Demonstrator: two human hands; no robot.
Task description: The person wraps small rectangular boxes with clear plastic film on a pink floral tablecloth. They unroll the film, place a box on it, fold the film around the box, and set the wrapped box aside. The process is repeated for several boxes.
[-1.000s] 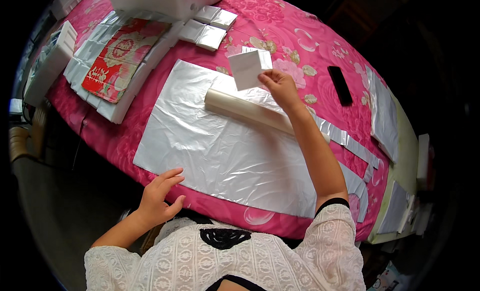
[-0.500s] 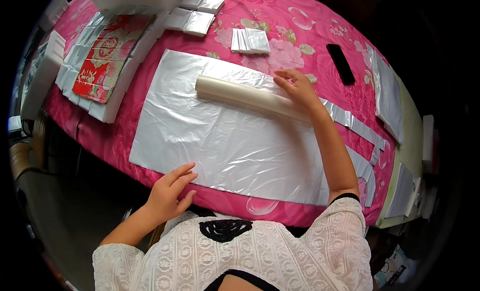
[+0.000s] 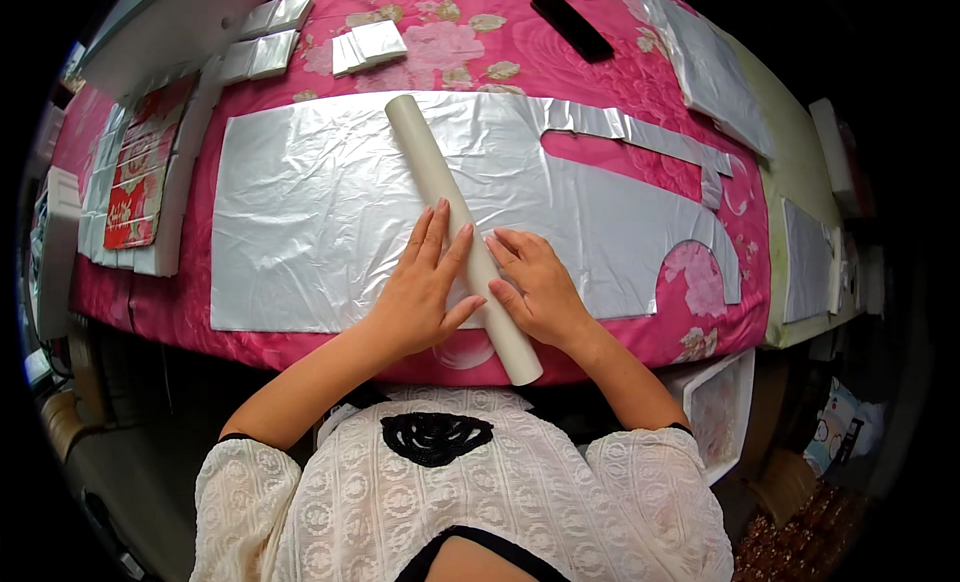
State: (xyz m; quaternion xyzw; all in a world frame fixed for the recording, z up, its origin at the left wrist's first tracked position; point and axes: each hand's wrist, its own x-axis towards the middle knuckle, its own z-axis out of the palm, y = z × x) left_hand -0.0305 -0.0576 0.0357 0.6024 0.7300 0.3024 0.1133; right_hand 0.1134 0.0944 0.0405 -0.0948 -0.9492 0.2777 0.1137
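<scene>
The left hand (image 3: 422,287) lies palm down with fingers spread, their tips against the left side of the tube (image 3: 430,162). The right hand (image 3: 540,290) is at the tube's other side, fingers loosely bent and thumb out, its tips at the surface. The hands are apart, the tube between them; neither is wrapped round it.

The tube is pale and smooth and lies aslant over the sheet (image 3: 300,222), its far end toward the left by the sheet's far edge. Its near end passes the sheet's near edge and reaches the front of the bench (image 3: 450,47), which is pink and flowered on top.

The sheet is silvery, thin and creased, a broad body at left and cut-out strips at right, with pink showing through the gaps.

Beyond it lie a folded packet (image 3: 369,48), more packets (image 3: 265,42) farther left, and a black phone (image 3: 572,28) to the right of them. At left a red bag (image 3: 145,172) rests on a silvery pile (image 3: 185,182), near a white box (image 3: 180,22). At far right is folded plastic (image 3: 705,77); below the bench's right front stands a white bin (image 3: 720,412).
</scene>
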